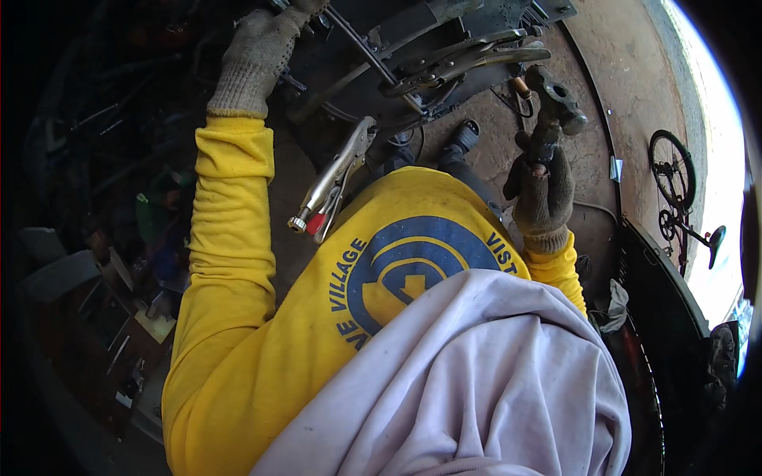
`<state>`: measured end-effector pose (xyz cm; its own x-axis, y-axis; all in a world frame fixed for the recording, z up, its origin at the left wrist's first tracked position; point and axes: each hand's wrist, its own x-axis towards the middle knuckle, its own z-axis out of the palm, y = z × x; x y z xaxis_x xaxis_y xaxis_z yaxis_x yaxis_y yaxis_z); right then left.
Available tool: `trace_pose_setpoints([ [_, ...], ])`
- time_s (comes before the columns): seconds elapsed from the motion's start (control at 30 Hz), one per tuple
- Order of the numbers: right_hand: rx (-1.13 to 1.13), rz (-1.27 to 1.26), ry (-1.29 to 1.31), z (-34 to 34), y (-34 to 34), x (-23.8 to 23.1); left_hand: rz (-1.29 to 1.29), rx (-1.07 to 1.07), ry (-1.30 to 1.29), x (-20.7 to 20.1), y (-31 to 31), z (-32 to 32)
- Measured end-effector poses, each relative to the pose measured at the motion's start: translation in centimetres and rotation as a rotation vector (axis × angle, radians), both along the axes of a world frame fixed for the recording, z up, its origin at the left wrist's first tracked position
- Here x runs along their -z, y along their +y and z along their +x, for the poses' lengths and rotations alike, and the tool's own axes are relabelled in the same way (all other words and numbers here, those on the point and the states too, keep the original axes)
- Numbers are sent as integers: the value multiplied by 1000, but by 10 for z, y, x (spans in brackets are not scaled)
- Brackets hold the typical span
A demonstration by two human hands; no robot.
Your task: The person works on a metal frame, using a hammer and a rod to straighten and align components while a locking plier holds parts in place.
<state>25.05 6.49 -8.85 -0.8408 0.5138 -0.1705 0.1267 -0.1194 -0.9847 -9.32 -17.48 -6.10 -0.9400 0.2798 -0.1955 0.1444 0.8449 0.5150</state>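
Observation:
My left hand [258, 59], in a knitted work glove, reaches the upper edge beside a dark metal assembly [333, 75]. Its fingers curl at the metal; what they grip is partly cut off by the edge. In my right hand [546, 194], also gloved, is a hammer [559, 99], held with its worn steel head up and just right of the assembly. Locking pliers [329, 186] with a red release lever hang from the assembly's near side. Another locking clamp [468, 62] lies across its right part, near a metal rod [361, 44].
A bicycle [675, 190] is on the right, near bright daylight. A dark cable [595, 87] runs along the brown floor [635, 79]. Cluttered tools and scraps [127, 317] fill the dim left side. My sandalled foot [464, 136] shows beneath the assembly.

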Motion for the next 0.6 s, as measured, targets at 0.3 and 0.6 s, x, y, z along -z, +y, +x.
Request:
trace_pose_setpoints([
  [0.3,-253,309,-39,-38,-19,-37,-61,-27,-33,-41,39,25],
  [0.6,-366,366,-117,-81,-54,-54,-242,332,311,-12,32,10],
])
